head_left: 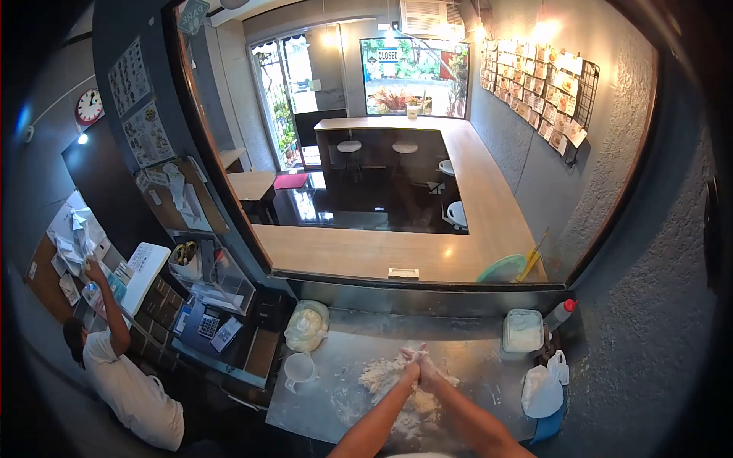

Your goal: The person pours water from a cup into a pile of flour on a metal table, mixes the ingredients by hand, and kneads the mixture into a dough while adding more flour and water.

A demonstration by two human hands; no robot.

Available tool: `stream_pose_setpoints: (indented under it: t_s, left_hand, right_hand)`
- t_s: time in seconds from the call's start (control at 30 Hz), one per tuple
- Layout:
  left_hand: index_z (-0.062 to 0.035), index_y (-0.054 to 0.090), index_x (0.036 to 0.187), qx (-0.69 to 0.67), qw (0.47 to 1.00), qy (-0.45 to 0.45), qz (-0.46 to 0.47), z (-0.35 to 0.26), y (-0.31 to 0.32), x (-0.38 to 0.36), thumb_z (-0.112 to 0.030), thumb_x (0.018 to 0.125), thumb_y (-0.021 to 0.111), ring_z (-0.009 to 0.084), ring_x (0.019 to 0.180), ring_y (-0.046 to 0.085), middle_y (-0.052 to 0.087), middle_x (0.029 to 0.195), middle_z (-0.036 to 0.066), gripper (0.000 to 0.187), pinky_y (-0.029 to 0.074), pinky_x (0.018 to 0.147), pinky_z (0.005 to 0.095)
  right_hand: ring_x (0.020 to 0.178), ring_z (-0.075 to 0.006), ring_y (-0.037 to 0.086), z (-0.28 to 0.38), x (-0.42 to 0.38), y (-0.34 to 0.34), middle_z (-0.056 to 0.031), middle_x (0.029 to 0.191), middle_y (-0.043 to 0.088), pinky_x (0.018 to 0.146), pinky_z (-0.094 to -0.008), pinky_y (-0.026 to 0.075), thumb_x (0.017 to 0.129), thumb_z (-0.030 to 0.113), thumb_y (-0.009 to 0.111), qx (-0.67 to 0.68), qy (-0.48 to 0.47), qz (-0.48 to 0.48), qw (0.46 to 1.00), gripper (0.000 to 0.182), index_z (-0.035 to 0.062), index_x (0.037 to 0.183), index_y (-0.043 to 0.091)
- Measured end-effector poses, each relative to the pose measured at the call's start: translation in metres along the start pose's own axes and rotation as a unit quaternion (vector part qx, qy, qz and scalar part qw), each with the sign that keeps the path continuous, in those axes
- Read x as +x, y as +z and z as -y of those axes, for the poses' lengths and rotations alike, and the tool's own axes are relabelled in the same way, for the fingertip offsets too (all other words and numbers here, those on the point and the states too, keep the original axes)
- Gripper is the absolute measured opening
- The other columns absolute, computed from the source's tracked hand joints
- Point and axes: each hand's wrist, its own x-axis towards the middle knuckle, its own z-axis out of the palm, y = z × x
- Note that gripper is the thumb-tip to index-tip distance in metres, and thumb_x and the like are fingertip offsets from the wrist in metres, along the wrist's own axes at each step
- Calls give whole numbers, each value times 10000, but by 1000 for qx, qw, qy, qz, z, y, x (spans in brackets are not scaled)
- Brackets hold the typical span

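My left hand [411,368] and my right hand [427,367] meet above the metal worktable [336,404], palms close together. Their fingers look stretched out and are coated with pale flour or dough; no separate object shows between them. Beneath and around them spreads a crumbly heap of floury dough [378,375], with loose flour dusted over the steel. To the left stands a clear measuring jug [300,369]. Behind it sits a plastic bag of pale contents [308,324]. What lies directly under my palms is hidden.
At the right are a lidded plastic tub [524,331], a red-capped bottle [561,313] and a white plastic container [539,393] over a blue item [548,426]. A window ledge [351,256] borders the back. A person in a white shirt [134,389] reaches toward papers at left.
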Motion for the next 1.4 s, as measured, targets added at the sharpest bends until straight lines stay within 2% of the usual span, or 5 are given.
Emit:
stream_pose_setpoints:
  t_s: [0.33,0.4,0.63,0.87,1.4]
  left_hand:
    - [-70,732,1113,83,982,-148,-86,-36,-13,37,-475,932,601,368,1042,673,721,1118,192,463,529,840,485]
    - [-67,724,1096,622,770,137,-49,-51,2,-15,-314,872,673,356,859,719,738,908,173,337,547,707,496]
    - [-58,730,1052,762,603,227,70,-19,35,-36,-299,872,636,400,905,693,709,994,229,315,538,793,497]
    - [-100,724,1111,780,412,469,44,22,16,-71,-315,864,609,387,978,689,703,1095,227,348,525,854,501]
    - [-50,589,1222,177,980,-88,15,-53,5,-60,-240,935,473,343,1149,601,628,1248,171,363,480,984,474]
  right_hand:
    - [1187,-202,573,51,-88,2,-40,1245,647,1015,-356,428,1038,609,316,-164,79,-133,974,707,9,1296,585]
    - [1196,-240,580,13,-37,-57,-75,1266,651,1022,-379,425,1019,625,341,-291,-43,-52,954,724,5,1286,603]
    - [1269,-376,544,39,-30,26,-219,1364,591,1066,-471,396,894,725,454,-655,200,119,719,825,25,1292,632]
    - [1336,-315,488,11,22,-26,-165,1433,546,1124,-430,345,876,726,495,-603,106,60,789,818,85,1377,577]
    - [1368,-272,395,-56,-45,12,-108,1485,446,1168,-394,269,1046,549,343,-287,-143,-100,942,651,78,1490,416]
